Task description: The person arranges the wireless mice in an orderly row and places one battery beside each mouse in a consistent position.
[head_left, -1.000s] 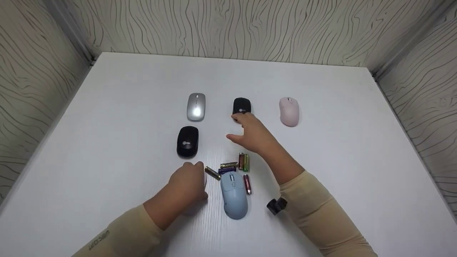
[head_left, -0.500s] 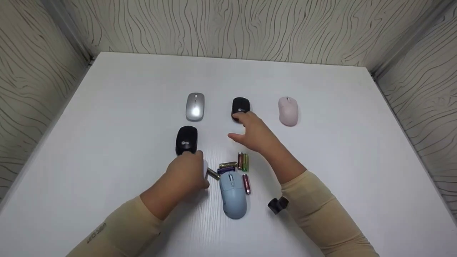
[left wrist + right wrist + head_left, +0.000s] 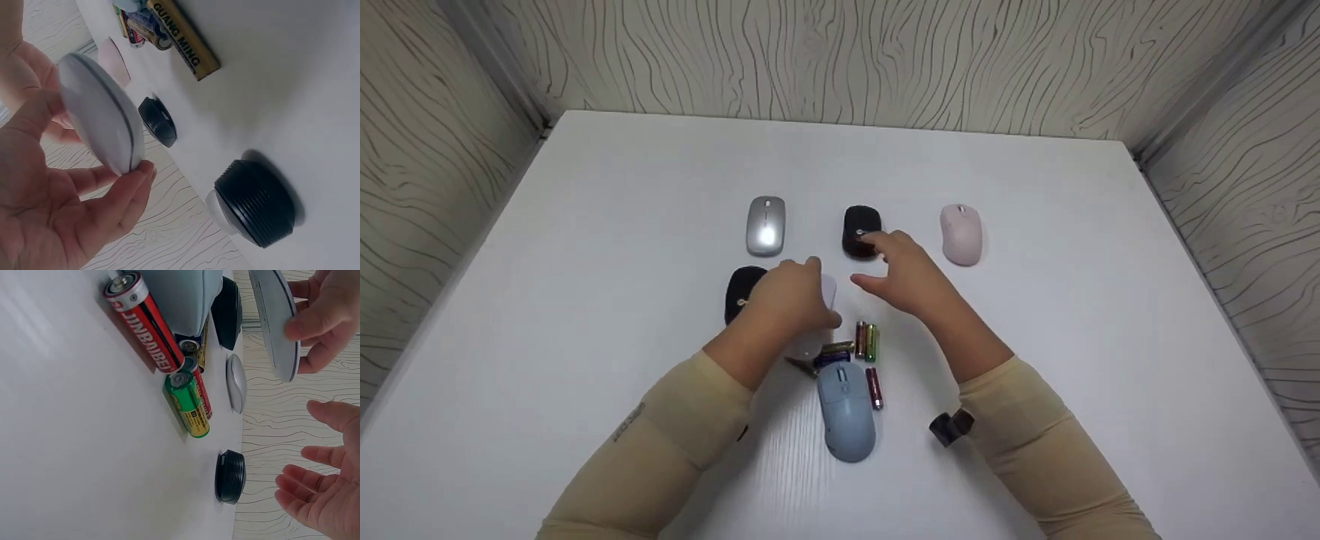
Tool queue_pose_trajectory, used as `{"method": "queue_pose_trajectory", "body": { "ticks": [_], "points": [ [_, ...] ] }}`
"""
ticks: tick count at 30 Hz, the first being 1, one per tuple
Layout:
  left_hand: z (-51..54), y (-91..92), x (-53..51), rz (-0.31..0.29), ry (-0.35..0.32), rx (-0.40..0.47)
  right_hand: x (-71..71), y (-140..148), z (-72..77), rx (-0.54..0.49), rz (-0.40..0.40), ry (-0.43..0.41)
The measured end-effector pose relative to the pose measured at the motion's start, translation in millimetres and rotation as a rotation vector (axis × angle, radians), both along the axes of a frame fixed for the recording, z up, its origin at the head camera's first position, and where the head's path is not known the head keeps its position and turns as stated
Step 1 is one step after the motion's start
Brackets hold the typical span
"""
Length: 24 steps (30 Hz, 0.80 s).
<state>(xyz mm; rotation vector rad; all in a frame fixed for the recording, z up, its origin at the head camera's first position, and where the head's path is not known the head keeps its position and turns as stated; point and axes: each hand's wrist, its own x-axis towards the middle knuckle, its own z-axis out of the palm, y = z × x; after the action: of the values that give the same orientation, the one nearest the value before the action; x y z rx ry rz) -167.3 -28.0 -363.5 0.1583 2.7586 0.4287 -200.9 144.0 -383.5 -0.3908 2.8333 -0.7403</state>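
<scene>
My left hand grips a white computer mouse by its edges, thumb on one side and fingertips on the other. In the head view the hand hides most of it; the right wrist view shows its flat underside. The white mouse is off the table, over the batteries' left side, and the hand partly covers a black mouse. My right hand hovers with thumb and fingers spread, holding nothing. Its fingertips overlap the far black mouse in the head view, but the right wrist view shows them apart from it.
A silver mouse and a pink mouse lie farther back on the white table. Several batteries cluster by a light blue mouse in front. Patterned panels border the table's back and sides.
My left hand has lifted the white mouse and carried it forward and rightward, toward the right hand. The right hand has shifted slightly right. Mice and batteries on the table stay put.
</scene>
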Motion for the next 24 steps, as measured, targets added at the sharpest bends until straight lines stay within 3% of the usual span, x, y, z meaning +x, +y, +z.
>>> {"method": "queue_pose_trajectory", "body": {
  "ticks": [6,11,18,24],
  "points": [
    [-8.3,19.1,-22.8,0.042,0.016,0.039,-4.0,8,-0.5,-0.018,-0.026,-0.011],
    [-17.0,34.1,-35.6,0.068,0.026,0.045,-5.4,13,-0.3,-0.025,-0.046,-0.006],
    [-25.6,50.0,-45.7,0.077,0.106,0.028,-5.8,17,-1.5,-0.043,-0.056,0.011],
    [-34.4,60.5,-48.2,0.074,0.108,0.023,-8.4,19,-2.8,-0.046,-0.089,-0.012]
  ]
}}
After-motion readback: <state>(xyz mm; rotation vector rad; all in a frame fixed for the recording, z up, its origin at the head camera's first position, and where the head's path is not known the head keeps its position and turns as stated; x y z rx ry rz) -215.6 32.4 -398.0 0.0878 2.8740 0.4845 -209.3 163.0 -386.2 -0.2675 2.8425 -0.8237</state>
